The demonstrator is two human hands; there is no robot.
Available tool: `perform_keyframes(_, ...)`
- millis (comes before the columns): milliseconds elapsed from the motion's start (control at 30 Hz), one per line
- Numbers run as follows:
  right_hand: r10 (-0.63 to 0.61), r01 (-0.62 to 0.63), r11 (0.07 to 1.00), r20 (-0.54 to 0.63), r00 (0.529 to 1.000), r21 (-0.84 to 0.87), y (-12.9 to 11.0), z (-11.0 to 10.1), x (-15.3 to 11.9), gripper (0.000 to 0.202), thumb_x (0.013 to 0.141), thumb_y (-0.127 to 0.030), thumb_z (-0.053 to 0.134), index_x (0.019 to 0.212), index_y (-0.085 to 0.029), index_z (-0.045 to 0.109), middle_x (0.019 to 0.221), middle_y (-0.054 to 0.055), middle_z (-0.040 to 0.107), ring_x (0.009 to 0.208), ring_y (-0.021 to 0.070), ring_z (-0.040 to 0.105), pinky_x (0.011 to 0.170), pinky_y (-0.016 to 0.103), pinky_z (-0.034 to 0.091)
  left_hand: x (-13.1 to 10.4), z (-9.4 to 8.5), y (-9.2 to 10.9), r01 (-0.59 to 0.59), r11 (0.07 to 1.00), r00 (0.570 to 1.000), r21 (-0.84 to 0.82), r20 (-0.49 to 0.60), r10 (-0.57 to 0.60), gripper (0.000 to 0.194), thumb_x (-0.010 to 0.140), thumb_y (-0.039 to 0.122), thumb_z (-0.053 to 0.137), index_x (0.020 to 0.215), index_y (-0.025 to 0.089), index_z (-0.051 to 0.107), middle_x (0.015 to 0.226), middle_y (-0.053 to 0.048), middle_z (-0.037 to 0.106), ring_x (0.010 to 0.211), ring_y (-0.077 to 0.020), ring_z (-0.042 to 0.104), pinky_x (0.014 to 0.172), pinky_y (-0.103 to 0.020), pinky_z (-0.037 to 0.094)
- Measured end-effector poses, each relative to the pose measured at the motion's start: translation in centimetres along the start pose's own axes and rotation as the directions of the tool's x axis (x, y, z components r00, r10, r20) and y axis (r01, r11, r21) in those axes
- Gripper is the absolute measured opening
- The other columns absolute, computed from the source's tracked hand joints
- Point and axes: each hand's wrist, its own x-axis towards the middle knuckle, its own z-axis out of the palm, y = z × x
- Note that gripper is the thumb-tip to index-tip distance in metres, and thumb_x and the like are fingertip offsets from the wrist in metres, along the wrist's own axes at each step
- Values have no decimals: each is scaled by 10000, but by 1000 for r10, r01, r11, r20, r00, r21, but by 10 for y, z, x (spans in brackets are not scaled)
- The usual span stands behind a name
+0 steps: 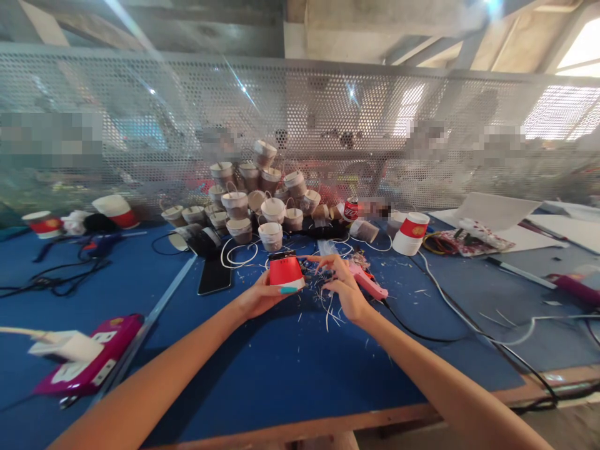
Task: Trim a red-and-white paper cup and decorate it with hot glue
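Observation:
My left hand (255, 296) is closed around a small red cup (285, 271) with a white band at its lower edge and something black along its top. At the left thumb's tip shows a teal patch, perhaps a long nail. To the right of the cup, my right hand (345, 289) has its fingers apart, the index finger stretched toward the cup; I see nothing held in it. A pink glue gun (368, 281) lies just beyond the right hand, its black cord running right. White scraps of fibre (332, 315) litter the blue table (281, 381) beneath the hands.
A pile of small pale buckets (273, 210) with wire handles stands behind the hands, beside a cola can (350, 210). A black phone (215, 275) lies left. Red-and-white cups (411, 234) stand at both sides. Purple power strip (96, 356), loose cords and a perforated metal screen (187, 125) surround.

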Motion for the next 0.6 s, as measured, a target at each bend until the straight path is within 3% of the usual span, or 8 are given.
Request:
perform_keyframes(133, -64, 67, 998, -172, 983, 11, 7, -1, -2, 351, 565, -107, 436, 887, -233, 499, 1067, 43, 596, 943, 233, 441, 842, 400, 336, 0, -2, 1, -2, 1000, 1000, -11, 20, 2, 609, 616, 132, 736, 1198, 146, 557, 1160, -141, 655, 1105, -288, 590, 1021, -450, 361)
perform_keyframes(267, -170, 169, 985, 43, 984, 36, 0, 2, -7, 356, 554, -111, 431, 887, -224, 489, 1093, 42, 603, 1006, 242, 436, 867, 408, 325, 0, 1, 2, -4, 1000, 1000, 10, 27, 4, 652, 616, 139, 736, 1235, 172, 532, 1170, -128, 651, 1112, -291, 583, 1023, -466, 357)
perform_keyframes(367, -175, 182, 983, 191, 966, -18, -7, 5, -9, 356, 561, -119, 423, 897, -219, 488, 1123, 40, 603, 1011, 244, 403, 910, 434, 297, 0, 5, 3, 6, 999, 999, 37, 36, -8, 644, 611, 147, 742, 1223, 171, 544, 1178, -115, 647, 1101, -269, 584, 1013, -439, 372)
perform_keyframes(500, -145, 173, 982, 286, 947, -75, -10, 7, -9, 387, 560, -122, 419, 928, -216, 493, 1183, 36, 573, 1019, 243, 368, 952, 456, 265, 0, 9, 3, 34, 995, 999, 97, 17, -35, 556, 635, 144, 738, 1166, 172, 576, 1139, -93, 661, 1053, -225, 600, 991, -393, 386)
perform_keyframes(600, -116, 141, 988, 281, 953, -70, -12, 6, -8, 396, 557, -120, 424, 937, -220, 471, 1228, 30, 548, 1052, 242, 357, 968, 455, 253, 0, 9, 3, 28, 994, 999, 105, 12, -29, 578, 627, 112, 742, 1172, 183, 563, 1047, -71, 684, 967, -194, 628, 951, -356, 409)
